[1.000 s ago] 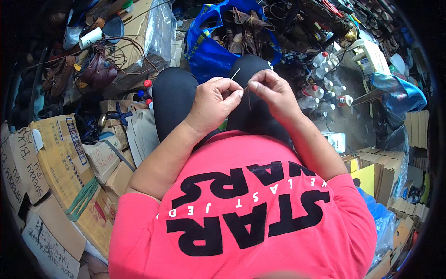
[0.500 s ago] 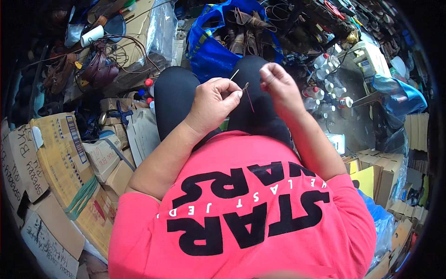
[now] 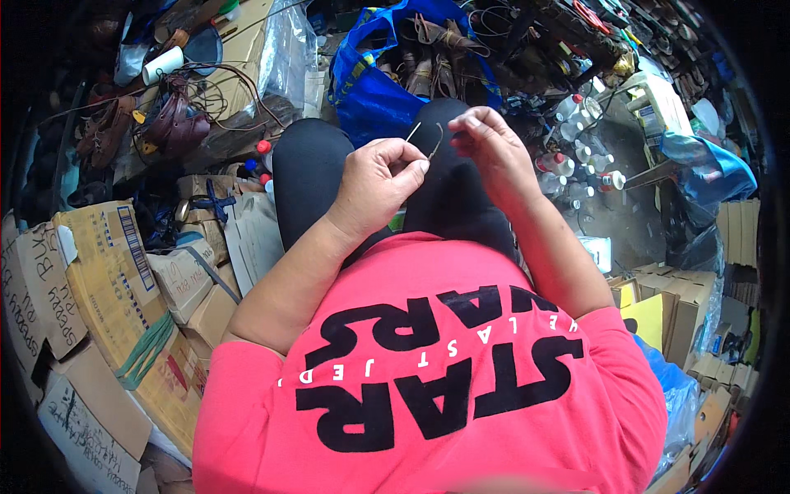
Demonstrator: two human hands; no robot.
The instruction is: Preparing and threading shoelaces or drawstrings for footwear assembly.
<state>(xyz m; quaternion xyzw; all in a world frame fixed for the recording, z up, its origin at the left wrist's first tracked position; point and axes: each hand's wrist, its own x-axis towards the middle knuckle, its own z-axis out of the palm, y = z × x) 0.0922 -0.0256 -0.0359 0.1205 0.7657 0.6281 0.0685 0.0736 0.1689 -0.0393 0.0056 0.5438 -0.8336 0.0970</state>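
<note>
My left hand (image 3: 380,183) is in front of my right thigh, its thumb and forefinger pinched on a thin brownish cord (image 3: 433,151). A short pale end (image 3: 414,130) stands up above the fingers. The cord's other part curves upward to a loose tip on the right. Close to that tip is my right hand (image 3: 496,160), its fingers bent and slightly apart, with nothing visible in them. A small gap separates its fingertips from the cord.
Beyond my knees stands a blue bag (image 3: 370,103) full of brown leather-like pieces. Several plastic bottles (image 3: 576,152) are on the floor at right. Cardboard boxes (image 3: 107,272) are stacked at left. Dark red leather pieces (image 3: 177,123) lie at the far left.
My right hand's fingers have loosened and shifted slightly left. The cord's right-hand part now curves upward, and the purple strand that hung below is no longer visible. My left hand stays put.
</note>
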